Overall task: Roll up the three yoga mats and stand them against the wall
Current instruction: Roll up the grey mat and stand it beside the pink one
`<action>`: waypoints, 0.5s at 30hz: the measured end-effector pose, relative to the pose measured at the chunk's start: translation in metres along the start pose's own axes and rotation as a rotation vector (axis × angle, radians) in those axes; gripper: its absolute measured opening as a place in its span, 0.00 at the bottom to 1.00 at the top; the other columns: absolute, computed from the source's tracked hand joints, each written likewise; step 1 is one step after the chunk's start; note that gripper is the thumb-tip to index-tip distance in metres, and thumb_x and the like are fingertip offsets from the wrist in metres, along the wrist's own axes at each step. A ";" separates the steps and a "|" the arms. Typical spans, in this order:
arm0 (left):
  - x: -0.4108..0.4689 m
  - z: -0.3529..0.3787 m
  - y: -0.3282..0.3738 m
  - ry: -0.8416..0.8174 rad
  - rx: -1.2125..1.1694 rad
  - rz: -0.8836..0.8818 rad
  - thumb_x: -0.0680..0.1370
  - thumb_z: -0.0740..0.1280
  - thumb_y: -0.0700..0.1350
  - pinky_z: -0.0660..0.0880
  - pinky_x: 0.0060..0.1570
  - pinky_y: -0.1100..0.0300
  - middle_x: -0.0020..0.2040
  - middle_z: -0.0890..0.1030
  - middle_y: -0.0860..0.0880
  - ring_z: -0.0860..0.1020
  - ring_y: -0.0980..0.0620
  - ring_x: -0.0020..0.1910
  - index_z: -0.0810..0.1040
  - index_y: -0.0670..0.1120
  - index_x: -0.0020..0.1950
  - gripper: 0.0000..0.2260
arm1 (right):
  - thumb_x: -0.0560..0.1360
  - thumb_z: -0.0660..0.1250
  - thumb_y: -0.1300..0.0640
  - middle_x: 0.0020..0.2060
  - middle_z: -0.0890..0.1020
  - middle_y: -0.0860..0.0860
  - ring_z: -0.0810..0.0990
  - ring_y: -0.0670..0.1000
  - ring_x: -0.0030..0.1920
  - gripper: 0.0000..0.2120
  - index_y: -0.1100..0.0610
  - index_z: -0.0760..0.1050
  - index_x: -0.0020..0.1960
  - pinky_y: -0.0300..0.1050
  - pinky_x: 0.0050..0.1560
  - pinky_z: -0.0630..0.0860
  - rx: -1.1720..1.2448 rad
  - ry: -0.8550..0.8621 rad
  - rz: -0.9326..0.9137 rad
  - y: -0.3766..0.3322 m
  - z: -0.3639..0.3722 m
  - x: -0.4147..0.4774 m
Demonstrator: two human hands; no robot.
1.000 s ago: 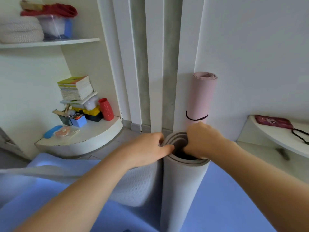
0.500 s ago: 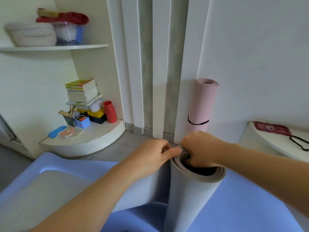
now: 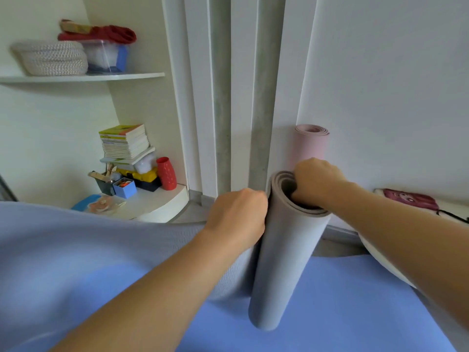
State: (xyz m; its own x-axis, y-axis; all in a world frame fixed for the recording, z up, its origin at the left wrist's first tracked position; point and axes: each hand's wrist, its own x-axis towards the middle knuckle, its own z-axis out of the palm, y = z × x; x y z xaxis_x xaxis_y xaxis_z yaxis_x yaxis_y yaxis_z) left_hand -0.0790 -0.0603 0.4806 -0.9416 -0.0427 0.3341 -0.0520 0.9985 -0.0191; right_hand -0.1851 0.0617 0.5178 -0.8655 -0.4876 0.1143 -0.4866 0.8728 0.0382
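A grey yoga mat (image 3: pixel 284 262) stands partly rolled and tilted in front of me, its loose end spreading away to the left. My right hand (image 3: pixel 317 181) grips the top of the roll with fingers inside its core. My left hand (image 3: pixel 238 212) is closed on the loose sheet right beside the roll. A rolled pink yoga mat (image 3: pixel 311 146) stands upright against the white wall (image 3: pixel 393 85) behind my right hand. A blue yoga mat (image 3: pixel 355 301) lies flat on the floor under the grey one.
A low curved shelf (image 3: pixel 157 207) at the left holds stacked books (image 3: pixel 124 141), a red bottle (image 3: pixel 166 174) and small boxes. A higher shelf (image 3: pixel 83 77) carries a woven basket. Another low shelf at the right holds a pink pouch (image 3: pixel 408 198).
The grey roll has been lifted and tilted with its top toward the wall. The loose sheet on the left has risen and billowed. Both hands keep their grip.
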 end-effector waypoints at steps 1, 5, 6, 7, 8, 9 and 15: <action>0.003 0.002 0.002 -0.004 0.004 -0.007 0.80 0.59 0.41 0.61 0.32 0.57 0.37 0.74 0.46 0.73 0.42 0.35 0.68 0.47 0.44 0.05 | 0.73 0.65 0.56 0.42 0.74 0.54 0.75 0.57 0.45 0.05 0.56 0.71 0.46 0.45 0.42 0.70 -0.002 0.005 0.019 -0.002 0.000 0.003; -0.005 0.028 0.000 -0.097 -0.083 -0.064 0.80 0.57 0.42 0.64 0.36 0.55 0.47 0.79 0.43 0.78 0.40 0.46 0.72 0.44 0.49 0.05 | 0.73 0.64 0.57 0.53 0.78 0.56 0.78 0.58 0.54 0.12 0.59 0.75 0.55 0.46 0.45 0.73 0.052 -0.061 0.080 -0.010 0.038 0.003; -0.006 0.032 0.001 -0.112 -0.125 -0.083 0.81 0.56 0.43 0.64 0.36 0.55 0.48 0.79 0.43 0.78 0.39 0.47 0.72 0.44 0.49 0.06 | 0.74 0.64 0.57 0.53 0.78 0.56 0.78 0.58 0.53 0.11 0.59 0.74 0.55 0.45 0.45 0.73 0.076 -0.066 0.096 -0.012 0.044 0.003; -0.005 0.033 0.002 -0.114 -0.170 -0.106 0.81 0.55 0.44 0.64 0.37 0.55 0.49 0.79 0.42 0.78 0.39 0.48 0.72 0.43 0.49 0.09 | 0.74 0.63 0.57 0.52 0.78 0.56 0.78 0.57 0.52 0.11 0.59 0.74 0.55 0.45 0.44 0.72 0.094 -0.064 0.110 -0.012 0.046 0.005; -0.001 0.033 0.003 -0.118 -0.209 -0.136 0.82 0.53 0.46 0.65 0.38 0.55 0.50 0.79 0.42 0.77 0.39 0.49 0.73 0.43 0.49 0.11 | 0.74 0.63 0.56 0.51 0.78 0.56 0.77 0.57 0.50 0.11 0.59 0.74 0.54 0.45 0.43 0.72 0.107 -0.059 0.128 -0.012 0.046 0.008; 0.002 0.032 0.006 -0.140 -0.244 -0.171 0.83 0.51 0.49 0.65 0.40 0.56 0.51 0.79 0.41 0.77 0.39 0.50 0.74 0.42 0.49 0.15 | 0.74 0.63 0.56 0.51 0.78 0.55 0.76 0.56 0.48 0.10 0.59 0.73 0.54 0.45 0.43 0.71 0.121 -0.065 0.150 -0.011 0.047 0.010; 0.024 0.033 0.009 -0.257 -0.483 -0.333 0.75 0.59 0.66 0.69 0.36 0.55 0.43 0.79 0.46 0.79 0.44 0.46 0.75 0.44 0.48 0.25 | 0.75 0.64 0.57 0.54 0.77 0.56 0.76 0.57 0.53 0.14 0.60 0.71 0.59 0.44 0.42 0.70 0.116 -0.072 0.224 -0.006 0.050 0.014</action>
State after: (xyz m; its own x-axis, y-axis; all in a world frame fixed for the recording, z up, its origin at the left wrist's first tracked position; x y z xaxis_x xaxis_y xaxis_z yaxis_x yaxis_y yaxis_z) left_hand -0.1133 -0.0537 0.4570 -0.9538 -0.3002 0.0112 -0.2557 0.8311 0.4939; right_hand -0.2007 0.0488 0.4696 -0.9576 -0.2860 0.0361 -0.2881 0.9529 -0.0945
